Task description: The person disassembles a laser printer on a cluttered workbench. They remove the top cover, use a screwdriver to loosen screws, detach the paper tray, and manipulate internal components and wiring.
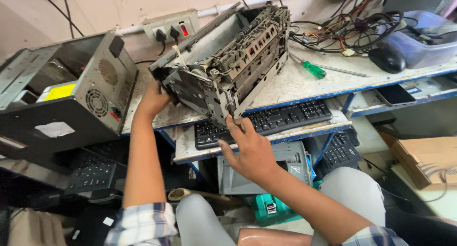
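— Where's the printer (228, 60)?

— On the counter (295, 86), tipped up on its near edge, casing off, so the grey frame and rollers show. Its near corner hangs over the counter's front edge, above the keyboard (266, 121).

— And the hands?

— One at each end of the printer. The left hand (153, 100) is at the printer's left end, fingers curled against the dark side plate; it seems to grip there, though the fingertips are hidden behind the frame. The right hand (250, 150) is below the printer's near corner, fingers spread and loose, the tips touching the bottom edge of that corner. It is not closed around anything.

— So the hands are apart?

— Well apart, with the printer's lower left side between them.

— What sits around the printer?

— To its left, a computer case (66, 96) lies on its side, its fan grille facing the printer. Behind the printer, a wall socket (171, 27) with two black plugs and a red switch. To the printer's right, a green-handled screwdriver (314, 70) lies flat on the counter, and farther right a black mouse (388, 59) beside a tangle of wires (352, 29) and a bluish plastic tub (426, 41).

— Below the printer?

— The keyboard lies on a pull-out shelf just under the counter, right beneath the printer's near corner and touching the right hand's wrist side in the view. A second keyboard (340, 150) stands lower, right of that.
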